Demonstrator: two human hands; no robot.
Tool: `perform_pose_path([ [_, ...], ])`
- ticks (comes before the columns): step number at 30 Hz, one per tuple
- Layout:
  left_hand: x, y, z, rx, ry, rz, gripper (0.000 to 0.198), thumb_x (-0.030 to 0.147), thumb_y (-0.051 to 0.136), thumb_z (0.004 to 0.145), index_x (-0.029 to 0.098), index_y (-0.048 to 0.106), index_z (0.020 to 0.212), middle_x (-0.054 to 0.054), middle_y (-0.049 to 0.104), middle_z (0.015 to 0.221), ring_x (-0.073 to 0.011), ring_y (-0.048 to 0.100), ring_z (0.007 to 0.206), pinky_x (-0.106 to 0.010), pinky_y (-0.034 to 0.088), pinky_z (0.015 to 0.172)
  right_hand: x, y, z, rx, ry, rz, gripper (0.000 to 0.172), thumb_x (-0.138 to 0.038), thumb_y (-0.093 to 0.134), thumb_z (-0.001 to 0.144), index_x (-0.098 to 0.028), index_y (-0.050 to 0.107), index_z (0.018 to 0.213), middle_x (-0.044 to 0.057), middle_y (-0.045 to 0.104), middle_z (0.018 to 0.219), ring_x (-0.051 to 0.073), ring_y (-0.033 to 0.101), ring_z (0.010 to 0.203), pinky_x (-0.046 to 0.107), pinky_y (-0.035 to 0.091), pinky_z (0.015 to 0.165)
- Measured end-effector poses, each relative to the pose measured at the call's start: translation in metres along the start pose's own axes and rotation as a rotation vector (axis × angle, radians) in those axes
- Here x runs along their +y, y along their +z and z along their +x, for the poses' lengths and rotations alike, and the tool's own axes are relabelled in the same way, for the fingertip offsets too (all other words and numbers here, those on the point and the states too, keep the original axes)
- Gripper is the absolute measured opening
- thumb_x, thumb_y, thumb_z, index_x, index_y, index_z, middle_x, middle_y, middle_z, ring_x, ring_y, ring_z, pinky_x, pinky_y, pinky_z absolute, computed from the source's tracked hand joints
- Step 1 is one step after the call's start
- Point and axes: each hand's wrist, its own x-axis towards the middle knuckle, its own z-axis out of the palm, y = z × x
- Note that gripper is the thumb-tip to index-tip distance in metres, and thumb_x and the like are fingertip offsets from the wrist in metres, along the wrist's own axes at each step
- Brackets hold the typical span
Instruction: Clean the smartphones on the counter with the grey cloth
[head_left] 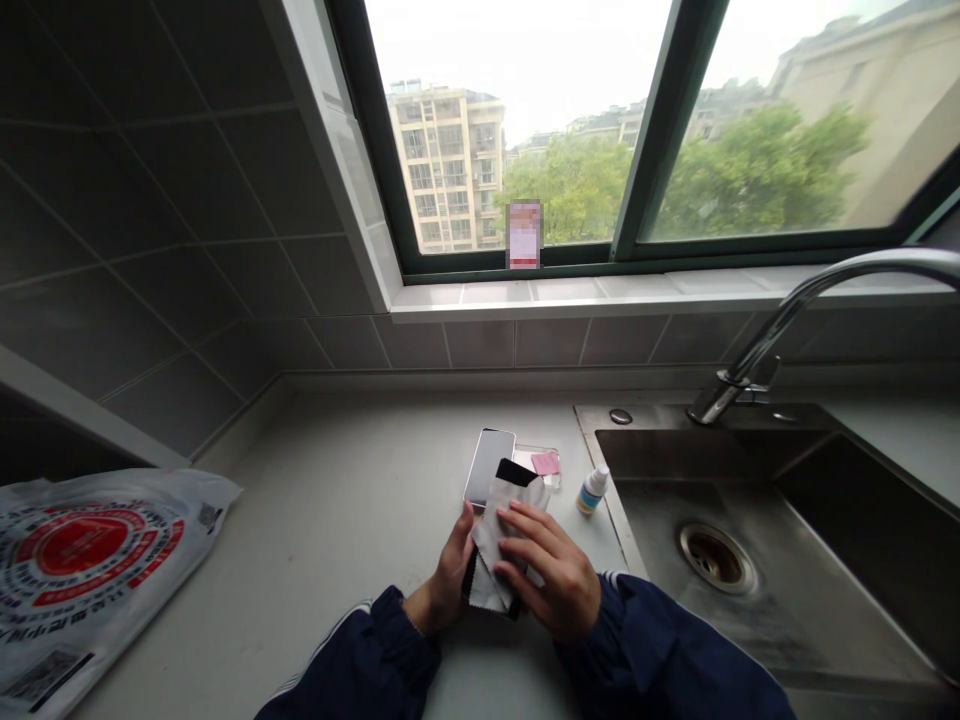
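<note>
A black phone-shaped slab [517,470] is held above the counter, its far end tilted away from me. My left hand [446,578] is closed around its left edge, thumb up along the side. My right hand [556,568] presses a pale grey cleaning cloth [489,540] with zigzag edges onto its face, fingers curved over the fabric. Just beyond lies a silver-edged phone [487,462], partly covered by the slab and cloth. To its right is a clear case [556,483] with a small pink piece [546,463] on it. A small white-capped bottle [592,490] stands beside the sink edge.
At right is a steel sink [611,445] with a drain [718,557] and a curved faucet [780,320]. A printed plastic bag [180,520] lies at left on the white counter [337,500]. A pink card [524,240] stands at the window above the sill [450,297].
</note>
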Motion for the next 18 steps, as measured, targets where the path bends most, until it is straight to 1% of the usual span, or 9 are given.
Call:
perform_pose_path([
  [2, -0.002, -0.002, 0.001, 0.016, -0.006, 0.008, 0.075, 0.065, 0.048, 0.087, 0.011, 0.048, 0.139, -0.016, 0.066, 0.118, -0.0289, 0.061, 0.112, -0.038, 0.044, 0.097, -0.002, 0.003, -0.001, 0.044, 0.032, -0.03, 0.022, -0.017, 0.063, 0.09, -0.015, 0.064, 0.112, 0.015, 0.062, 0.126, 0.03, 0.052, 0.128, 0.046, 0.052, 0.1],
  [4, -0.004, -0.003, 0.001, 0.02, -0.018, -0.003, 0.075, 0.065, 0.048, 0.087, 0.009, 0.05, 0.137, -0.017, 0.066, 0.116, -0.0296, 0.062, 0.111, -0.039, 0.045, 0.096, -0.003, 0.006, -0.003, 0.101, 0.078, -0.052, 0.022, -0.015, 0.062, 0.09, -0.015, 0.064, 0.112, 0.015, 0.063, 0.114, 0.03, 0.057, 0.119, 0.044, 0.056, 0.094],
  [6, -0.005, -0.003, 0.001, 0.028, -0.01, -0.013, 0.073, 0.064, 0.046, 0.089, 0.008, 0.052, 0.136, -0.018, 0.066, 0.117, -0.0304, 0.062, 0.111, -0.039, 0.045, 0.097, -0.004, 0.009, -0.005, 0.114, 0.102, -0.059, 0.022, -0.013, 0.059, 0.091, -0.015, 0.065, 0.112, 0.014, 0.062, 0.109, 0.028, 0.06, 0.113, 0.041, 0.057, 0.09],
  [7, -0.004, -0.002, 0.001, 0.035, 0.0, -0.014, 0.071, 0.062, 0.045, 0.089, 0.008, 0.053, 0.135, -0.018, 0.066, 0.117, -0.0306, 0.062, 0.111, -0.039, 0.044, 0.097, -0.005, 0.01, -0.006, 0.101, 0.097, -0.06, 0.024, -0.011, 0.058, 0.091, -0.015, 0.064, 0.113, 0.014, 0.061, 0.11, 0.027, 0.06, 0.114, 0.04, 0.057, 0.091],
  [10, -0.003, -0.001, 0.001, 0.039, 0.033, -0.008, 0.069, 0.061, 0.044, 0.091, 0.009, 0.053, 0.135, -0.017, 0.066, 0.119, -0.0303, 0.061, 0.114, -0.039, 0.043, 0.101, -0.008, 0.01, -0.006, 0.009, 0.038, -0.074, 0.034, -0.01, 0.053, 0.091, -0.014, 0.06, 0.124, 0.017, 0.055, 0.127, 0.03, 0.052, 0.125, 0.045, 0.052, 0.101],
  [13, -0.001, -0.002, 0.001, 0.012, 0.032, 0.002, 0.071, 0.064, 0.043, 0.09, 0.012, 0.05, 0.139, -0.016, 0.065, 0.123, -0.0297, 0.059, 0.119, -0.04, 0.039, 0.106, -0.011, 0.009, -0.006, -0.094, 0.003, -0.125, 0.044, -0.012, 0.051, 0.091, -0.012, 0.052, 0.135, 0.019, 0.044, 0.144, 0.033, 0.039, 0.138, 0.05, 0.046, 0.107],
  [16, 0.0, -0.003, 0.001, 0.012, 0.03, 0.023, 0.073, 0.065, 0.041, 0.09, 0.011, 0.05, 0.139, -0.017, 0.063, 0.127, -0.0295, 0.053, 0.126, -0.04, 0.034, 0.11, -0.012, 0.009, -0.005, -0.163, 0.02, -0.172, 0.05, -0.015, 0.049, 0.092, -0.01, 0.045, 0.142, 0.019, 0.034, 0.153, 0.035, 0.028, 0.144, 0.053, 0.041, 0.11],
  [18, 0.0, -0.004, 0.001, 0.022, 0.037, 0.029, 0.072, 0.064, 0.04, 0.091, 0.01, 0.051, 0.138, -0.017, 0.061, 0.13, -0.0291, 0.05, 0.13, -0.039, 0.032, 0.112, -0.011, 0.009, -0.005, -0.181, 0.017, -0.178, 0.05, -0.02, 0.048, 0.095, -0.01, 0.043, 0.144, 0.018, 0.031, 0.155, 0.035, 0.024, 0.145, 0.054, 0.04, 0.111],
])
